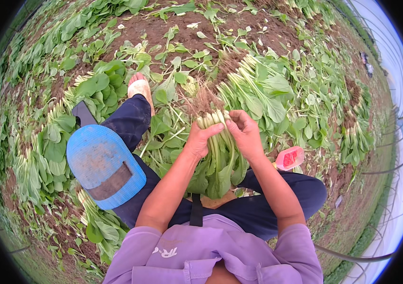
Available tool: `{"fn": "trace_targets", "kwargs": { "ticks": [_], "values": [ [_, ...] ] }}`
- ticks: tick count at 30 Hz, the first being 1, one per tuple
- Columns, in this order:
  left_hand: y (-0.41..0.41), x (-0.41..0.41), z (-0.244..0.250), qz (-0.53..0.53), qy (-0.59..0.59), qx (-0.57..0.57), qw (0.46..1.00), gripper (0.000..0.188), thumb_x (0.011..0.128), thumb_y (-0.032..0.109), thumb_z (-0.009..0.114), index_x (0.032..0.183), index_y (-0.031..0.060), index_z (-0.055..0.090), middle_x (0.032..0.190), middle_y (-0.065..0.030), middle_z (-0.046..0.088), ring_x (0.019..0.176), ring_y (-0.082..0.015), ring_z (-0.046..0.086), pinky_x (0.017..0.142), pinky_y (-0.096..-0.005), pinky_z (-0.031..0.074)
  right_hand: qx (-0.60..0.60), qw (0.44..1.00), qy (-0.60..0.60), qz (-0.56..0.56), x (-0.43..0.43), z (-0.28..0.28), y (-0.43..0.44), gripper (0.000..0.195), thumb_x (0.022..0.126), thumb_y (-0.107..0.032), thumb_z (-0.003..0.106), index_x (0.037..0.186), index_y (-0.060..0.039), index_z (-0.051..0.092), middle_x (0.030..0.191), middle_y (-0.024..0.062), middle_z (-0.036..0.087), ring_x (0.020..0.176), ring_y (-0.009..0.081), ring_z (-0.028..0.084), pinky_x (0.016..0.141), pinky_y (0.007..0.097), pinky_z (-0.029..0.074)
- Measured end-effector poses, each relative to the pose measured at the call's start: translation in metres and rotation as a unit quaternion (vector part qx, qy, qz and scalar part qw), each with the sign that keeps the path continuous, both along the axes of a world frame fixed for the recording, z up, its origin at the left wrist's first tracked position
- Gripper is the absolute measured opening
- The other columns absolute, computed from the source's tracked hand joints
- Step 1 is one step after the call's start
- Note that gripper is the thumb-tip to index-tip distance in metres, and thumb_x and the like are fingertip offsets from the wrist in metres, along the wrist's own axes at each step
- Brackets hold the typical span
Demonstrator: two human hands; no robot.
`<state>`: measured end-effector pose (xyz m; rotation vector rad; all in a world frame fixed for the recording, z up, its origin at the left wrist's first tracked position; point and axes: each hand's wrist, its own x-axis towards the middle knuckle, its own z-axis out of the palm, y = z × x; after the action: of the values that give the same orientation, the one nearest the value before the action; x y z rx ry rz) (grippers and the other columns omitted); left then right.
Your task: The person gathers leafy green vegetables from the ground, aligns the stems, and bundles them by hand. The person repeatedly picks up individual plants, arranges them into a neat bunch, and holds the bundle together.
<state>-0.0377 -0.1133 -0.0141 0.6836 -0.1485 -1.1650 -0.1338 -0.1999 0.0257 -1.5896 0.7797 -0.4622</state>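
Note:
A bunch of leafy greens [219, 156] with pale stems is held between both hands, its brown roots pointing away from me and its leaves hanging toward my lap. My left hand [203, 136] wraps the left side of the stems, thumb across the front. On the right side, my right hand [242, 129] pinches the stems just under the roots, with its fingers bent. Past my hands lies a pile of similar greens [258, 85], roots toward the upper left. A blue knee pad [104, 165] with a dirt patch covers my left knee.
A pink-rimmed container [289, 158] with red contents stands beside my right knee. A dark flat object [84, 113] rests among greens at the left. Tied greens [98, 220] lie at lower left, more bunches [355, 138] at far right. Loose leaves cover brown soil [141, 28]; curved greenhouse hoops line the right edge.

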Motion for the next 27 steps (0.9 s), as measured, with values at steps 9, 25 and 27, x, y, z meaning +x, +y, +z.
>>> {"fn": "trace_targets", "kwargs": {
  "ticks": [9,25,27],
  "values": [
    [0.0008,0.0011,-0.0001,0.023,-0.019,-0.010,1.000,0.034,0.070,0.006,0.062,0.102,0.0013,0.051,0.094,-0.0057,0.057,0.085,-0.0160,0.056,0.076,-0.0308,0.045,-0.073,0.996,-0.044,-0.020,0.0057,-0.0005,0.0027,0.018,0.076,-0.008,0.061,0.090,0.0017,0.058,0.084,0.0018,0.054,0.068,0.0076,0.049,0.061,0.0210,0.040],
    [0.0081,-0.0050,0.0067,0.008,-0.059,-0.006,0.998,0.040,0.067,0.004,0.061,0.105,0.0014,0.049,0.095,-0.0064,0.056,0.087,-0.0171,0.055,0.077,-0.0322,0.045,-0.210,0.976,-0.056,-0.018,0.0034,-0.0019,0.0096,0.016,0.074,-0.010,0.063,0.089,-0.0049,0.061,0.093,0.0059,0.055,0.088,0.0178,0.050,0.083,0.0301,0.037],
    [0.0095,-0.0045,0.0032,0.003,-0.058,-0.001,0.998,0.041,0.066,0.004,0.061,0.105,0.0019,0.049,0.094,-0.0062,0.056,0.086,-0.0171,0.055,0.077,-0.0327,0.045,-0.135,0.989,-0.059,0.030,-0.0004,0.0050,0.0010,0.016,0.074,-0.010,0.063,0.089,-0.0048,0.062,0.092,0.0058,0.056,0.085,0.0169,0.051,0.080,0.0289,0.039]
  ]
}}
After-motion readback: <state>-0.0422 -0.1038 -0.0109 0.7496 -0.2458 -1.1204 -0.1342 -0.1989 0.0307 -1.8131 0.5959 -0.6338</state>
